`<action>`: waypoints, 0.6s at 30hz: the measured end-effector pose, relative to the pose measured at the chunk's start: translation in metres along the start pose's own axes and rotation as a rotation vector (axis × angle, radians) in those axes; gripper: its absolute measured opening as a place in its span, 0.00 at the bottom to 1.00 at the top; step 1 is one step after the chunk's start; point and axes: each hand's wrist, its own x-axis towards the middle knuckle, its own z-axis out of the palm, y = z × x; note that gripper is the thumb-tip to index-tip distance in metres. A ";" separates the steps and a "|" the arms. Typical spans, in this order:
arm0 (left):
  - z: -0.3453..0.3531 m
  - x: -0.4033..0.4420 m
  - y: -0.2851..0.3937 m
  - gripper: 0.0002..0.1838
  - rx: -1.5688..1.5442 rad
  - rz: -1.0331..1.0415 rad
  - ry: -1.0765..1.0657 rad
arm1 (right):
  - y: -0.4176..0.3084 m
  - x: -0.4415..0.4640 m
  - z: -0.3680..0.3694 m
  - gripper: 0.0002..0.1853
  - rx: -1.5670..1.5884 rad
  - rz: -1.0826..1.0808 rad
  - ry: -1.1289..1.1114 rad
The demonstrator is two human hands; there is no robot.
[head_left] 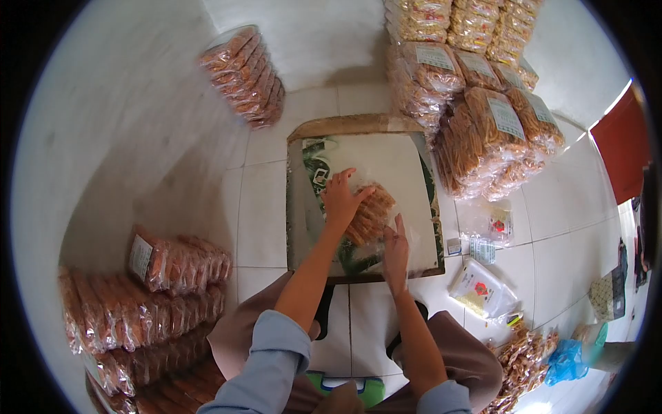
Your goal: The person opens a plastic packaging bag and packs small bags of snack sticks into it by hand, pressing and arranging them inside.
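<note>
A clear plastic bag of brown crackers lies at a slant on a low table in front of me. My left hand rests at the bag's upper left side with fingers spread and the thumb reaching over its top. Close to the bag's lower right edge, my right hand stands on its side, fingers stretched out beside the loose plastic. Whether the right fingertips touch the plastic is hard to tell.
Stacked snack bags stand beyond the table on the right, more bags at lower left, and a bundle by the wall. Packs of empty-looking printed bags lie on the tiled floor, near loose snacks and a blue plastic bag.
</note>
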 end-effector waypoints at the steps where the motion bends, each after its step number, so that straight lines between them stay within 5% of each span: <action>1: -0.003 0.002 0.005 0.30 -0.002 -0.004 0.010 | 0.001 -0.004 0.001 0.18 -0.003 -0.007 -0.008; 3: -0.008 0.005 0.013 0.27 0.034 -0.042 0.107 | 0.005 -0.013 0.005 0.20 -0.091 -0.266 0.042; 7: -0.001 -0.027 0.005 0.23 0.046 -0.136 0.107 | 0.013 -0.019 0.010 0.20 -0.102 -0.234 -0.023; 10: 0.018 -0.038 -0.011 0.21 0.049 -0.008 0.159 | 0.014 -0.022 0.006 0.20 -0.026 -0.274 -0.100; 13: 0.022 -0.037 -0.017 0.22 -0.045 0.093 0.179 | 0.008 -0.013 0.009 0.21 -0.337 -0.312 -0.119; 18: 0.023 -0.032 -0.017 0.23 -0.074 0.142 0.160 | 0.011 0.002 0.026 0.15 -0.502 -0.610 0.008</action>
